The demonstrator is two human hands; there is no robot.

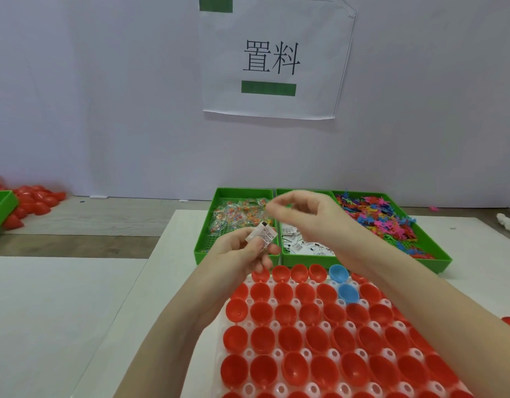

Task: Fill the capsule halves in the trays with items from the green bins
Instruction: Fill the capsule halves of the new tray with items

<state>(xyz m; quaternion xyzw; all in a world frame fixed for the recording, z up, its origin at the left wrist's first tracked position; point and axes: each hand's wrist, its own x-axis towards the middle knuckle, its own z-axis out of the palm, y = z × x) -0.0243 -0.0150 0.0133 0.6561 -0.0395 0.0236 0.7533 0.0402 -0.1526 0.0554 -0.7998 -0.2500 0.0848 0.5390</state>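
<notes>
— Where are the capsule halves?
— Red halves [289,338] sit open side up in a white tray [249,353], under both forearms and just nearer than the hands. Two blue halves [343,282] lie in the far rows, below the right wrist.
— And the hands?
— The left hand [242,254] pinches a small printed paper packet [262,238] between thumb and fingers. The right hand [302,211] hangs a little above and beyond it, blurred, fingers loosely curled; I can't tell if it holds anything.
— The bins?
— Three green bins side by side just past the hands. The left bin [208,239] holds clear packets of coloured bits, the middle bin [302,254], under the right hand, white paper packets, and the right bin [437,248] small coloured plastic figures.
— Anything further out?
— A paper sign [274,58] on the wall beyond, and a pile of red halves [32,202] far to the left.
</notes>
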